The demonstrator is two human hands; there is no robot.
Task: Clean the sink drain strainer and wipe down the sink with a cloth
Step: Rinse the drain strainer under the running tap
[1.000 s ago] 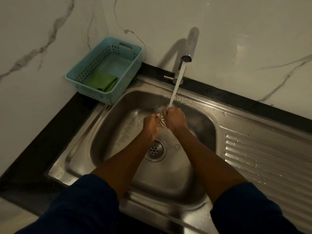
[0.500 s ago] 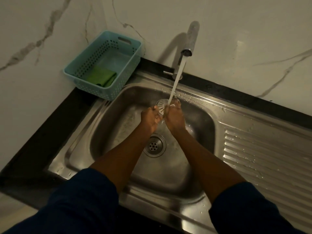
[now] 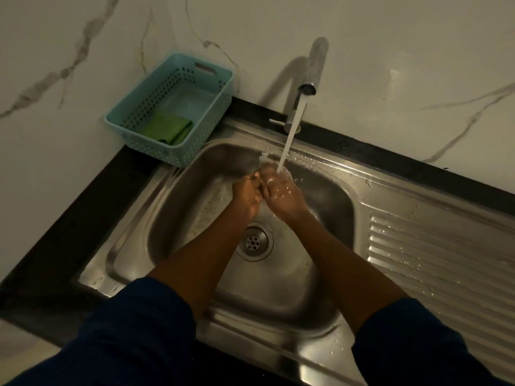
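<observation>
Under the running tap (image 3: 308, 89), your left hand (image 3: 246, 196) and right hand (image 3: 281, 193) meet above the sink (image 3: 278, 288), grip curled round something hidden, probably the strainer mid-rinse, while the green cloth (image 3: 167, 129) lies in the basket (image 3: 145, 147) and wiping is not yet begun.

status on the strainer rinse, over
Left hand and right hand together under tap stream. Drain strainer gripped between them, mostly hidden by splash. Green cloth in basket; nothing in the way.
</observation>
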